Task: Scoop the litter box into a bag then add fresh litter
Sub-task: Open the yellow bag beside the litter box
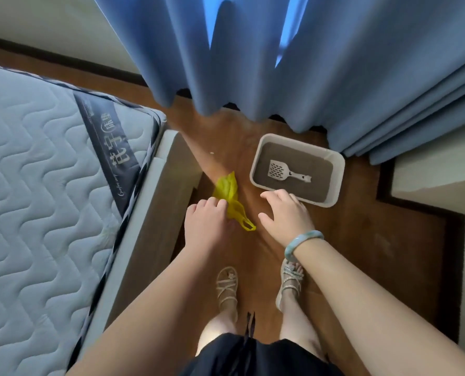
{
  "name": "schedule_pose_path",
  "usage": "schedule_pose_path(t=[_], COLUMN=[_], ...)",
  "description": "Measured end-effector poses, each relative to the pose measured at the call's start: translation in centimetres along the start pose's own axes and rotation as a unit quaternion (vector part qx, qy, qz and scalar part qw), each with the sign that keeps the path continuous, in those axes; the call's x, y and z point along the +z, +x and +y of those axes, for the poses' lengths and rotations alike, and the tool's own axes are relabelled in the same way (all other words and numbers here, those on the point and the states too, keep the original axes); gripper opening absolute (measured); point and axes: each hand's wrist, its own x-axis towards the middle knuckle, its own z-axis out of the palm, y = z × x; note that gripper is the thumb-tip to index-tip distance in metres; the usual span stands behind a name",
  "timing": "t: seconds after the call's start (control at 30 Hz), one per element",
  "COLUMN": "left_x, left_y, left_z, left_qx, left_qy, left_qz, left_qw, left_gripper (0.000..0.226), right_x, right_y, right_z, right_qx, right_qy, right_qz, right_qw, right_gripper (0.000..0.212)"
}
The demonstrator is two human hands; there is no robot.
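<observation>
Because the yellow bag [230,196] is thin, crumpled plastic, it looks very light and floppy. I think it will slip and fold shut if it is not held wide. The left hand [205,221] pinches it near the middle, and one loop handle hangs down between the two hands. The loops look like the best spots to grab, one for each hand, to pull the mouth open.

The right hand [285,215] is spread and holds nothing. It hangs apart from the left one, just beside the bag.

Past the right hand's fingers, down on the floor [361,226], sits the litter box [337,169] with grey litter in it. The white scoop [283,170] lies flat on the litter. It looks hard and light, and its thin handle is the place to take it. The box, full as it is, is likely heavy.

Farther ahead of both hands hangs a blue curtain [253,63]. A mattress [36,158] lies out to the left of the left hand.
</observation>
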Motion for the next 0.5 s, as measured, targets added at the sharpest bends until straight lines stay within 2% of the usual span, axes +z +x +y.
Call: schedule_pose_path(t=[0.33, 0.5], left_x=[19.9, 28.9], left_y=[8.3, 12.5], left_z=[0.4, -1.0], left_qx=[-0.065, -0.042], left_qy=[-0.072, -0.066], left_qz=[0.033, 0.03], left_qw=[0.995, 0.996], left_gripper=[0.043, 0.054], right_x=[16.4, 24.3], right_y=[11.0, 15.7], right_z=[8.5, 12.3], right_qx=[-0.039, -0.067], right_qy=[0.014, -0.012], right_qz=[-0.005, -0.01], right_qw=[0.999, 0.998], right_gripper=[0.044, 0.045])
